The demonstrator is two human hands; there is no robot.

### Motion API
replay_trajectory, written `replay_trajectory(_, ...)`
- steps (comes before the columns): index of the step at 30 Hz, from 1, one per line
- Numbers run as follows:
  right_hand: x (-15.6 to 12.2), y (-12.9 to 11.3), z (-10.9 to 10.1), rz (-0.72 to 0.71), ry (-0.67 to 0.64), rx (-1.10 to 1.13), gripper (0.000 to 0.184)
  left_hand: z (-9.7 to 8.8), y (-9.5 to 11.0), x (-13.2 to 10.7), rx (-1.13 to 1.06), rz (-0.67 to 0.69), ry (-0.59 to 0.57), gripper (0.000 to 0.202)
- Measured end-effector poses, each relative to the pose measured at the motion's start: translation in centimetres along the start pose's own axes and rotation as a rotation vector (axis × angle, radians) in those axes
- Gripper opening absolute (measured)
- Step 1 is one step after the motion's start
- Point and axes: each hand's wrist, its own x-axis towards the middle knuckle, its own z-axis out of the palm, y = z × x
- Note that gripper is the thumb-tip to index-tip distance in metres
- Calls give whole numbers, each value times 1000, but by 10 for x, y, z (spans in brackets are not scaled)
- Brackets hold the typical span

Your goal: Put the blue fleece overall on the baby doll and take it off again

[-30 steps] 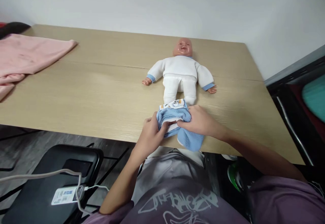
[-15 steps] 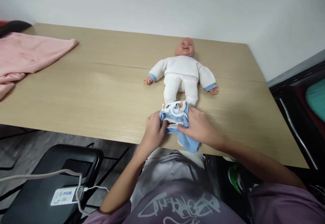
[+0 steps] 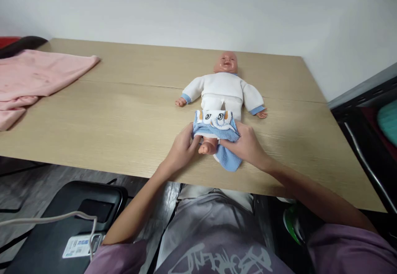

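Note:
A baby doll (image 3: 222,84) in a white top with blue cuffs lies on its back, head toward the wall. Around one of its legs sits a pair of blue and white baby pants (image 3: 215,127) with a cartoon face on the cloth. The doll's bare foot (image 3: 208,146) pokes out below the gathered fabric. My left hand (image 3: 183,147) grips the cloth's left edge, thumb underneath. On the right edge, my right hand (image 3: 248,143) pinches the fabric. A loose blue leg of the pants (image 3: 228,158) hangs beneath it. The doll's other foot is hidden.
The wooden table (image 3: 130,129) runs along a white wall. Pink cloth (image 3: 46,75) lies at its left end. Below the near edge, a black folding chair (image 3: 56,220) holds a dark phone (image 3: 95,210) and a white device (image 3: 81,246) with a cable. A dark rack stands at right.
Both hands have pushed the pants away from me, farther up the doll's leg. The cloth is spread wider, and the doll's foot now shows through the opening.

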Motion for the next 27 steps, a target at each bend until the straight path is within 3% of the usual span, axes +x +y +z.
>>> replay_trajectory(5,26,17,-10,-86,-66,17,27,-18,-14,33,-63,162,-8,37)
replay_trajectory(8,38,29,-18,-39,-172,35,36,-35,-19,53,-97,210,-125,43)
replay_trajectory(13,38,49,-33,28,-243,188,86,-55,-14,72,-160,150,-358,58)
replay_trajectory(16,32,62,-40,78,-242,323,87,-55,-13,77,-259,91,-436,60)
replay_trajectory(21,23,78,-50,237,-237,608,71,-44,-21,84,-316,59,-358,69)
replay_trajectory(25,18,82,-57,271,-257,773,73,-38,-32,91,-335,28,-203,75)
replay_trajectory(27,17,83,-58,269,-274,790,69,-38,-38,94,-328,24,-184,74)
